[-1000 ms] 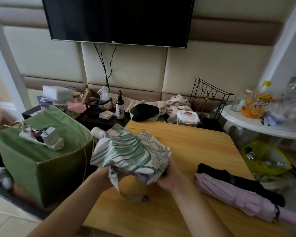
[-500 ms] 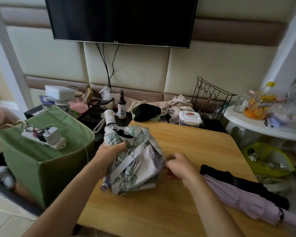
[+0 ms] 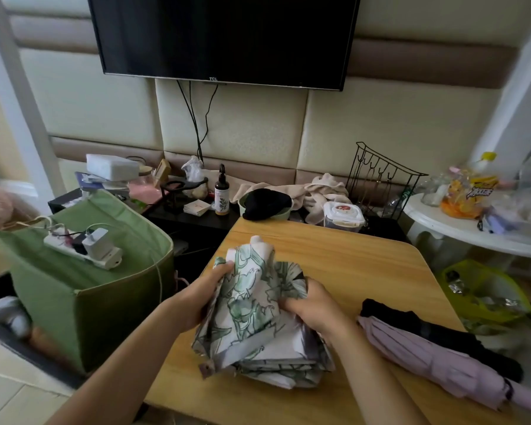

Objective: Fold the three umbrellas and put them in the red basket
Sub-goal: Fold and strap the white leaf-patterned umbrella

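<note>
wooden table (image 3: 350,259), floral umbrella (image 3: 258,317), lilac umbrella (image 3: 426,354), black umbrella (image 3: 436,332)

Floral umbrella (image 3: 252,314) between both hands.

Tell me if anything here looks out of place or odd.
A white power strip with chargers plugged in lies on the soft lid of the green bin, its cord dangling over the edge: an unsteady perch. No red basket is in view. Both hands hold the floral umbrella.
</note>
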{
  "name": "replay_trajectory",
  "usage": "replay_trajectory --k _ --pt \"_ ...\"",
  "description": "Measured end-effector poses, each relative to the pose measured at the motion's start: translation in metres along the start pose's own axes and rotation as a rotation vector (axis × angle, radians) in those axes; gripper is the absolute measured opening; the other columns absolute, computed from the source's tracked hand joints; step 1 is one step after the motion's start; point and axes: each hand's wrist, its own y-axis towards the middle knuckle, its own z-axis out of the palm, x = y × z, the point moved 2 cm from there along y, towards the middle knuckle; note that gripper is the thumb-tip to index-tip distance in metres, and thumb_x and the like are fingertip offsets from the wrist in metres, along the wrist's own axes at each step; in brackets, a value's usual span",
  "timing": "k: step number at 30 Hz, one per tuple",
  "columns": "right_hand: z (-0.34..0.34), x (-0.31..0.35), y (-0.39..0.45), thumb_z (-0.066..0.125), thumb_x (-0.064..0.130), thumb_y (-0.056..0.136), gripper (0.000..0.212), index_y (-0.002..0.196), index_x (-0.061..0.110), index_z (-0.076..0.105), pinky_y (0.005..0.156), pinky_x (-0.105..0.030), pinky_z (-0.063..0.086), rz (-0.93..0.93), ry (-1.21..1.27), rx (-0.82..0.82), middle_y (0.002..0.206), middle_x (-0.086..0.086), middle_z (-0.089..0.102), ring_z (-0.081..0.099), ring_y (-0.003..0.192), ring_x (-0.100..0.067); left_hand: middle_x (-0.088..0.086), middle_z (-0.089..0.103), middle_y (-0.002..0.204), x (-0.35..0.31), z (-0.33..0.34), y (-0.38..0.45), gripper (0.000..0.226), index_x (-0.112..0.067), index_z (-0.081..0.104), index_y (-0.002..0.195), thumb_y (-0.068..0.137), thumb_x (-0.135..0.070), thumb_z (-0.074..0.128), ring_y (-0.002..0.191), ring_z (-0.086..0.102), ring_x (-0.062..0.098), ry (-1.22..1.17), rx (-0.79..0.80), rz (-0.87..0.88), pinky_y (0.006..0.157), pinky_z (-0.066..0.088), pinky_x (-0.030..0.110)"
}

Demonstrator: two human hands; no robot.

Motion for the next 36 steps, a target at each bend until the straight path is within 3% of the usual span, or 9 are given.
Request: replay_trajectory --k 7,13,15,20,25,29,32,34,36 --pt "-0.007 -0.019 0.013 0.076 0.023 0.088 0.017 0.099 0.015 0.067 0.081 -0.045 0.062 0.226 0.149 -0.201 0.089 -0.008 0.077 0.074 0.080 -0.028 0.015 0.066 0.117 0.005 -0.026 0.022 0.064 -0.012 0.056 0.124 0.098 -0.068 0.042 0.107 0.065 0.036 -0.078 -0.323 0.098 0.098 0.051 0.055" --pt "-0.007 -0.017 0.017 0.074 0.026 0.083 0.025 0.103 0.016 0.063 0.077 -0.042 0.060 0.258 0.098 -0.191 0.095 -0.009 0.074 0.072 0.085 -0.029 -0.009 0.054 0.094 -0.013 0.013 -0.020 0.009 -0.023 0.061 0.094 0.089 -0.027 0.068 0.086 0.054 0.013 0.762 -0.777 1.061 0.073 0.048 0.028" --pt "-0.008 -0.015 0.015 0.068 0.026 0.085 0.020 0.100 0.016 0.062 0.081 -0.042 0.058 0.284 0.024 -0.182 0.098 -0.010 0.071 0.070 0.089 -0.030 -0.011 0.055 0.094 -0.008 0.029 -0.026 0.012 -0.025 0.059 0.093 0.090 -0.037 0.062 0.078 0.055 0.010 0.948 -0.725 0.998 0.064 0.049 0.027" --pt "-0.011 -0.012 0.008 0.059 0.036 0.089 0.020 0.090 0.016 0.056 0.070 -0.033 0.047 0.325 -0.242 -0.158 0.094 -0.006 0.064 0.064 0.090 -0.026 0.014 0.053 0.136 0.022 0.030 -0.004 0.087 -0.013 0.048 0.137 0.086 -0.082 0.042 0.128 0.050 0.032 1.219 -0.555 0.226 0.100 0.044 0.042" --pt "-0.010 -0.014 0.008 0.061 0.043 0.091 0.032 0.107 0.015 0.058 0.077 -0.032 0.049 0.310 -0.299 -0.150 0.106 -0.006 0.066 0.065 0.100 -0.029 0.008 0.063 0.087 0.010 0.002 0.011 0.028 -0.009 0.063 0.107 0.100 -0.030 0.045 0.073 0.057 0.027 0.948 -0.722 0.328 0.061 0.044 0.033" --pt "-0.010 -0.017 0.009 0.068 0.051 0.079 0.050 0.115 0.018 0.064 0.086 -0.036 0.057 0.327 -0.278 -0.130 0.109 -0.005 0.070 0.068 0.098 -0.027 0.015 0.060 0.105 0.002 -0.024 -0.001 0.033 -0.007 0.056 0.119 0.087 0.002 0.054 0.089 0.056 0.031 0.786 -0.969 0.330 0.068 0.041 0.037" --pt "-0.010 -0.021 0.014 0.065 0.052 0.068 0.058 0.116 0.020 0.069 0.087 -0.037 0.058 0.314 -0.277 -0.125 0.105 -0.003 0.072 0.069 0.094 -0.026 0.018 0.056 0.117 -0.013 -0.025 -0.014 0.054 -0.006 0.057 0.122 0.071 0.014 0.055 0.105 0.050 0.034 0.964 -1.190 0.723 0.079 0.044 0.040" --pt "-0.010 -0.017 0.012 0.066 0.048 0.076 0.051 0.118 0.018 0.068 0.087 -0.036 0.058 0.309 -0.306 -0.120 0.107 -0.005 0.072 0.068 0.096 -0.027 0.010 0.061 0.109 -0.018 -0.010 -0.017 0.041 -0.009 0.063 0.110 0.075 0.010 0.053 0.100 0.056 0.027 1.040 -1.000 1.074 0.082 0.050 0.040" --pt "-0.010 -0.015 0.011 0.066 0.043 0.086 0.045 0.121 0.015 0.065 0.082 -0.034 0.056 0.304 -0.339 -0.127 0.109 -0.006 0.069 0.066 0.097 -0.028 -0.001 0.061 0.092 -0.012 0.010 -0.018 0.016 -0.015 0.061 0.095 0.088 -0.004 0.053 0.079 0.059 0.017 1.113 -0.739 1.099 0.068 0.054 0.036"
